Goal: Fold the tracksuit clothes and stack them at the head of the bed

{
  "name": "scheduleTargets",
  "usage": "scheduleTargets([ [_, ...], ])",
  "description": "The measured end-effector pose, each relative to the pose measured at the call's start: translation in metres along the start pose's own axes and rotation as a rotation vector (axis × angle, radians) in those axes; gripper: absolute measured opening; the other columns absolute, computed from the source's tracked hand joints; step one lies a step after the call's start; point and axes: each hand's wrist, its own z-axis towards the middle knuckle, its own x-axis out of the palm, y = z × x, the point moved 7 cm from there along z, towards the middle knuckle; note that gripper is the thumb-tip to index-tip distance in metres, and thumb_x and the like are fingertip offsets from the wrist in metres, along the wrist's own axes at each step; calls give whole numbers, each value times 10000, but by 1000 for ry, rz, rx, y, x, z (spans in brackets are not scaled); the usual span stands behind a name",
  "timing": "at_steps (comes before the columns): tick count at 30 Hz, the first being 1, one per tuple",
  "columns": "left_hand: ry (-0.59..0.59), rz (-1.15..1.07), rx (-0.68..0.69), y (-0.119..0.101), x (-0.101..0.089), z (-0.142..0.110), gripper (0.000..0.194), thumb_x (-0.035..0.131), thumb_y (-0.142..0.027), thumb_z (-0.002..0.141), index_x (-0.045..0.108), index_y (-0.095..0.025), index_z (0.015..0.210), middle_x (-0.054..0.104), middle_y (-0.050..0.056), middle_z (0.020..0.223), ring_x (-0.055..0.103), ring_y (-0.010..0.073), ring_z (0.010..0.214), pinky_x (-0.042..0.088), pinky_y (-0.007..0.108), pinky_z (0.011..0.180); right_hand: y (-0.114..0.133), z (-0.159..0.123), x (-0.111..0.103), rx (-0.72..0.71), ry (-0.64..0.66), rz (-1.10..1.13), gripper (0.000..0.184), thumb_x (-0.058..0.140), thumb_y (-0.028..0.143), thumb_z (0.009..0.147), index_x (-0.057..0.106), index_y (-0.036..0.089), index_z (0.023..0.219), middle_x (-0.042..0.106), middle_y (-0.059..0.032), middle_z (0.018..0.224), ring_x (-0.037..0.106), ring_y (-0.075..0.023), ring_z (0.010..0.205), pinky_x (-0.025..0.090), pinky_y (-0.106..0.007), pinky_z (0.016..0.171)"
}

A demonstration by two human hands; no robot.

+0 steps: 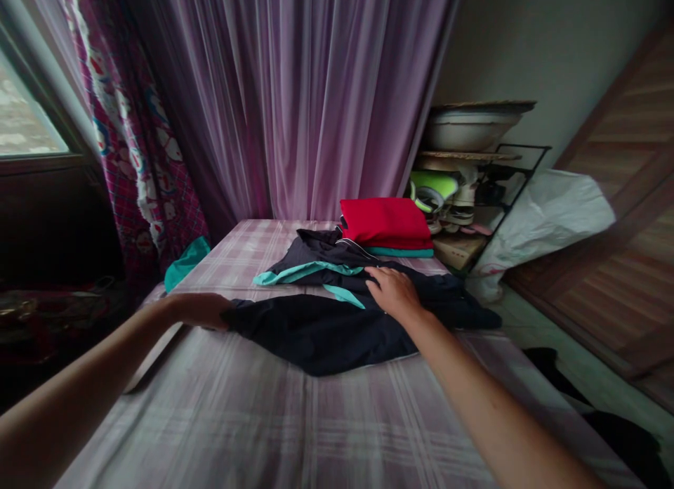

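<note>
A dark navy garment (321,334) with turquoise trim lies spread across a plaid-covered table. At its left end, my left hand (205,311) is closed on the dark fabric, its fingertips partly hidden. My right hand (394,292) rests on the middle of the garment near the turquoise strip, palm down with the fingers stretched out. The upper part of the garment lies rumpled beyond my hands, and its dark folds reach to the right edge of the table.
Behind the garment sits a folded red cloth (387,222) on a turquoise one (400,252). A purple curtain (316,95) hangs at the back. To the right stand a shelf rack with shoes and a basin (471,129), and a white plastic bag (552,211). Turquoise fabric (185,263) lies at left.
</note>
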Motion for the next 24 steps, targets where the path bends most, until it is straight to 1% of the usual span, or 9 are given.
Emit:
scheduleTargets([
  [3, -6, 20, -34, 8, -2, 7, 640, 658, -595, 733, 630, -276, 1288, 749, 80, 1127, 673, 281, 1089, 531, 377, 906, 34, 33, 3, -15, 63, 4, 442, 454, 316, 964, 524, 203, 1386, 732, -101, 1136, 667, -242, 1044, 455, -342, 871],
  [6, 31, 31, -56, 14, -3, 21, 661, 642, -617, 738, 608, -285, 1309, 737, 76, 1171, 677, 274, 1095, 533, 371, 907, 54, 60, 20, 17, 157, -37, 544, 524, 415, 938, 465, 192, 1431, 744, -120, 1090, 686, -258, 1013, 465, -341, 833],
  [10, 79, 131, 10, 7, 8, 49, 752, 662, -559, 737, 531, -230, 1400, 612, 137, 1388, 602, 300, 1237, 483, 398, 1014, 59, 81, 39, 45, 256, -78, 333, 471, 331, 956, 682, 184, 1167, 735, -152, 1120, 679, -264, 1043, 457, -338, 833],
  [13, -37, 245, 65, -8, 21, 71, 834, 716, -483, 709, 463, -227, 1461, 432, 160, 1547, 494, 340, 1353, 419, 450, 1088, 58, 83, 29, 9, 199, -64, 340, 402, 273, 973, 728, 213, 1049, 749, -114, 1095, 687, -241, 1015, 444, -317, 809],
  [15, -80, 271, 53, -16, 30, 83, 690, 692, -421, 744, 538, -274, 1401, 427, 118, 1559, 517, 334, 1332, 420, 457, 1086, 58, 78, 13, -39, 142, -39, 336, 406, 295, 974, 731, 241, 1041, 762, -80, 1060, 693, -228, 979, 433, -304, 776],
  [17, -103, 225, 26, -23, 33, 88, 466, 610, -373, 806, 650, -287, 1262, 544, 75, 1473, 592, 296, 1246, 446, 422, 1057, 55, 70, -3, -68, 119, -17, 324, 425, 317, 969, 740, 258, 1017, 773, -56, 1014, 698, -216, 935, 421, -292, 740],
  [20, -111, 67, -9, -29, 14, 81, 337, 503, -386, 848, 715, -251, 1073, 746, 42, 1126, 677, 246, 1038, 508, 353, 941, 48, 59, -26, -73, 105, 8, 303, 460, 332, 956, 755, 264, 976, 780, -34, 939, 697, -197, 872, 399, -274, 693],
  [22, -110, -9, -13, -35, -17, 67, 338, 492, -448, 836, 709, -239, 991, 752, 10, 909, 677, 221, 905, 530, 315, 838, 44, 54, -45, -97, 75, 54, 288, 482, 333, 943, 761, 261, 952, 778, -22, 894, 691, -184, 824, 388, -264, 663],
  [24, -93, -9, -31, -45, -57, 53, 358, 525, -508, 809, 695, -231, 959, 710, -8, 788, 650, 197, 785, 524, 283, 719, 45, 56, -68, -157, 36, 115, 281, 499, 341, 930, 766, 257, 908, 767, -9, 826, 675, -169, 758, 383, -258, 633],
])
